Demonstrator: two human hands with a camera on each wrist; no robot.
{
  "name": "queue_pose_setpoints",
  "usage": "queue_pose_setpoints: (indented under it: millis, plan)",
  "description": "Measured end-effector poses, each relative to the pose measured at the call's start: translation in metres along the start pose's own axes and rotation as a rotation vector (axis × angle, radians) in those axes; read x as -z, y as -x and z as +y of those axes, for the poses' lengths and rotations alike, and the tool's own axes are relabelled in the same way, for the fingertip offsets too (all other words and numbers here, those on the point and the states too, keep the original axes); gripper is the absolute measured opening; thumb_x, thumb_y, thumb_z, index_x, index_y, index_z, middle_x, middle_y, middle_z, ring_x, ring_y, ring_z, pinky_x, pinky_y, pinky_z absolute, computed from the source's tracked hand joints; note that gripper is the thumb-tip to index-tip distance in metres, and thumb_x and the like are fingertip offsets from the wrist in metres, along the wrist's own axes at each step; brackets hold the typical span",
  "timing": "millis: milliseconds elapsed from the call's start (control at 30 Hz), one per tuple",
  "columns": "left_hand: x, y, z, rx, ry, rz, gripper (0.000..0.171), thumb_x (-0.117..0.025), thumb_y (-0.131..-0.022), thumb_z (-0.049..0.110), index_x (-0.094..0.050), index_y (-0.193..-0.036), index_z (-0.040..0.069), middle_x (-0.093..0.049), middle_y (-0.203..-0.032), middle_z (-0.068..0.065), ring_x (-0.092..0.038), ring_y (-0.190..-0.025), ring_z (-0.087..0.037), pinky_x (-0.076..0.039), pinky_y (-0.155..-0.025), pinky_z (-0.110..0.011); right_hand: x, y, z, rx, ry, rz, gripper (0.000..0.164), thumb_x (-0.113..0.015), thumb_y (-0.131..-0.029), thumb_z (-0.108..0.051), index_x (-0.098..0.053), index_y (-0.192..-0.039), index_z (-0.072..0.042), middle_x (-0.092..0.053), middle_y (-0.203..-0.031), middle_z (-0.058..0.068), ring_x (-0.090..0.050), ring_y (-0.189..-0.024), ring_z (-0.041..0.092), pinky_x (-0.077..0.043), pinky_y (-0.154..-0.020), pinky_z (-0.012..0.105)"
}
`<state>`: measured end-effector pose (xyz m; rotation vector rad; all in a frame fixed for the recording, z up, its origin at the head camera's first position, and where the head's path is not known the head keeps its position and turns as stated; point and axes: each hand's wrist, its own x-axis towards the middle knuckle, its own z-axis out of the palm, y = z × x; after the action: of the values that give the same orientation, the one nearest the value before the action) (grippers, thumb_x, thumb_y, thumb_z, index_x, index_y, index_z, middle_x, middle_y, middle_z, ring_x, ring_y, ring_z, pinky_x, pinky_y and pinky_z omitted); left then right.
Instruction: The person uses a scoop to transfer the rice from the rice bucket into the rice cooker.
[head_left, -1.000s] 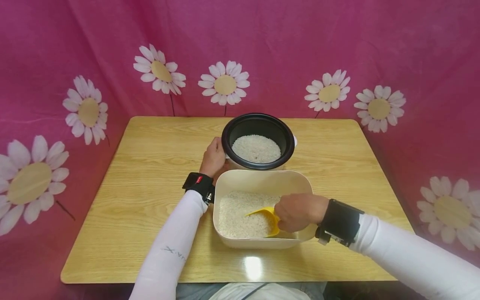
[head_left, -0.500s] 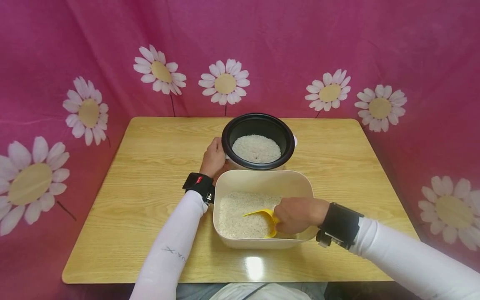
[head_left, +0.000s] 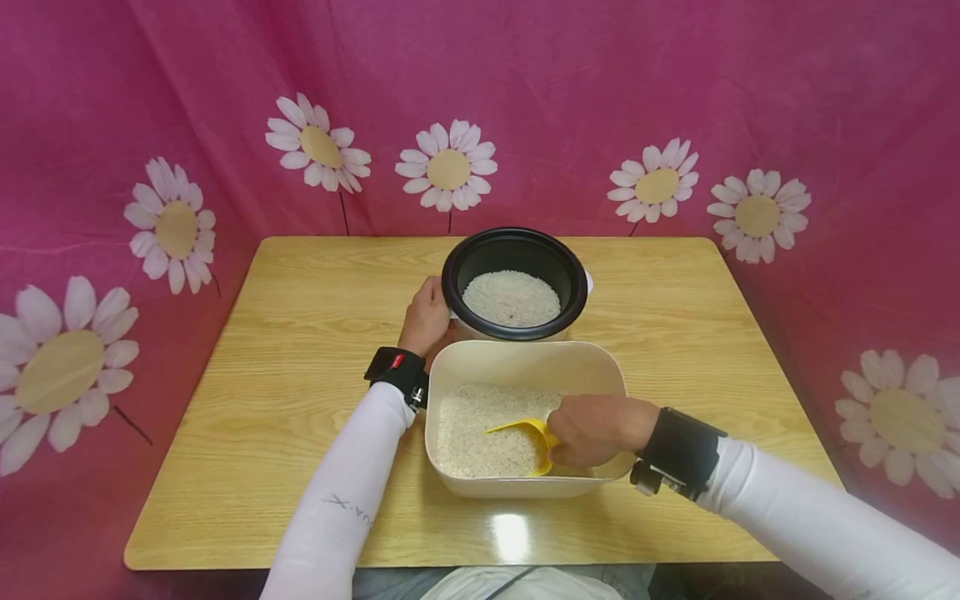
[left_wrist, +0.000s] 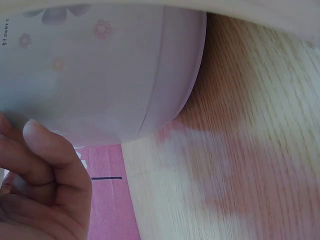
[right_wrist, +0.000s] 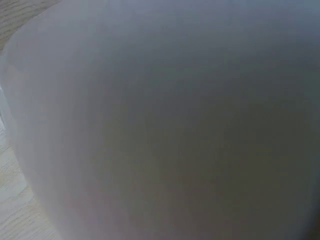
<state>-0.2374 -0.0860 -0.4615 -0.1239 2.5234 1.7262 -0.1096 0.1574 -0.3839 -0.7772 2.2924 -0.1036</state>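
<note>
My right hand (head_left: 594,430) grips a yellow scoop (head_left: 542,433) inside a cream-coloured tub (head_left: 517,489). The scoop's bowl is partly sunk in the dry white rice (head_left: 476,446) there, and its handle is hidden by my fingers. Directly behind the tub stands a rice cooker (left_wrist: 110,80) with a flower print, its black inner pot (head_left: 513,332) holding more rice (head_left: 512,298). At the cooker's left side, my left hand (head_left: 425,318) holds the side handle, fingers curled. The tub's pale wall (right_wrist: 150,125) fills most of the right wrist view, blurred.
Everything stands on a light wooden table (head_left: 315,292) with rounded corners. A pink curtain (head_left: 555,100) printed with white daisies hangs around its back and sides. The person's lap shows below the table's front edge.
My right hand and the scoop have shifted very slightly within the rice, the scoop's tip a little to the left. The left hand, tub and cooker have stayed in place.
</note>
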Motion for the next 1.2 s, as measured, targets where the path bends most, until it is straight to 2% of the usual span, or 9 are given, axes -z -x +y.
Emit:
queue_pose_setpoints:
  millis: [267,600,867,1067,1200]
  plan:
    - [0.001,0.001,-0.001,0.012,0.014,-0.006,0.043,-0.029,-0.113,0.043,-0.053,-0.137,0.017,-0.056,-0.095,-0.009,-0.055,-0.073,-0.02,-0.046,-0.064,-0.028,-0.001,-0.002,0.001,0.045,-0.01,0.008,0.022,-0.064,-0.095,-0.026,-0.06,-0.076,-0.017,-0.051,-0.061,-0.008,-0.046,-0.053,0.009,-0.031,-0.051,0.024]
    - [0.0,0.0,0.0,0.01,-0.003,-0.006,0.044,-0.028,-0.113,0.044,-0.052,-0.137,0.016,-0.058,-0.099,-0.011,-0.057,-0.076,-0.021,-0.047,-0.066,-0.028,-0.002,-0.001,0.003,0.044,-0.029,0.018,0.018,-0.066,-0.096,-0.027,-0.062,-0.081,-0.017,-0.05,-0.063,-0.008,-0.045,-0.054,0.008,-0.031,-0.052,0.023]
    - [0.002,0.0,-0.003,0.023,-0.001,0.005,0.045,-0.028,-0.113,0.044,-0.052,-0.139,0.016,-0.059,-0.102,-0.011,-0.057,-0.079,-0.022,-0.046,-0.068,-0.028,-0.001,-0.005,0.001,0.063,0.011,0.029,0.02,-0.067,-0.097,-0.028,-0.063,-0.083,-0.014,-0.048,-0.063,-0.008,-0.044,-0.054,0.008,-0.03,-0.051,0.023]
    - [0.001,0.001,-0.005,0.038,0.011,0.006,0.043,-0.028,-0.113,0.044,-0.053,-0.138,0.018,-0.058,-0.098,-0.01,-0.057,-0.073,-0.019,-0.047,-0.065,-0.028,-0.017,-0.016,0.002,0.134,-0.01,0.07,0.025,-0.065,-0.098,-0.034,-0.06,-0.084,-0.013,-0.042,-0.063,-0.01,-0.04,-0.054,0.006,-0.028,-0.052,0.023]
    - [0.0,0.001,-0.003,0.022,0.026,-0.008,0.042,-0.029,-0.113,0.043,-0.053,-0.139,0.018,-0.057,-0.096,-0.009,-0.056,-0.071,-0.019,-0.046,-0.063,-0.028,-0.024,-0.019,0.005,0.115,-0.052,0.077,0.027,-0.065,-0.098,-0.035,-0.057,-0.081,-0.014,-0.039,-0.063,-0.011,-0.039,-0.054,0.006,-0.027,-0.051,0.024]
